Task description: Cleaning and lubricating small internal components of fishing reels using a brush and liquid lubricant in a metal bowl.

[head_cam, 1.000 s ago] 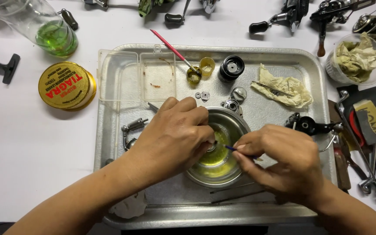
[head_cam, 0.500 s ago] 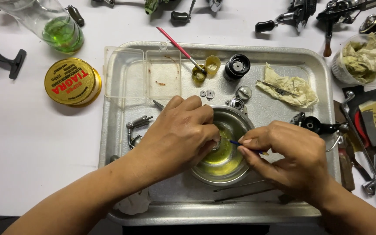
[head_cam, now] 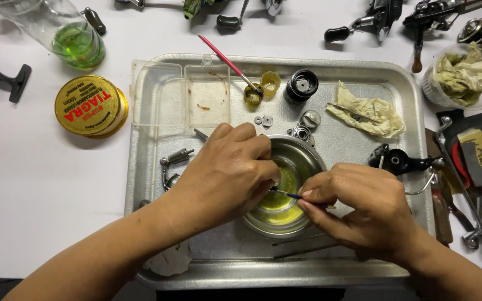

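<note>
both hands meet over a steel bowl of yellow-green liquid, near the front edge of a metal tray on the white bench. left hand curls nearly closed over the bowl's left rim, pinching something too small to tell. right hand, fingers pinched shut, grips a thin blue tool pointing at the left fingertips.

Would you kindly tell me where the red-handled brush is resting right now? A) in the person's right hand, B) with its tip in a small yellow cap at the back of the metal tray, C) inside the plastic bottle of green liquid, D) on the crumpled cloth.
B: the red-handled brush lies slanted with its tip in the small yellow cap at the back of the metal tray, untouched by either hand.
</note>
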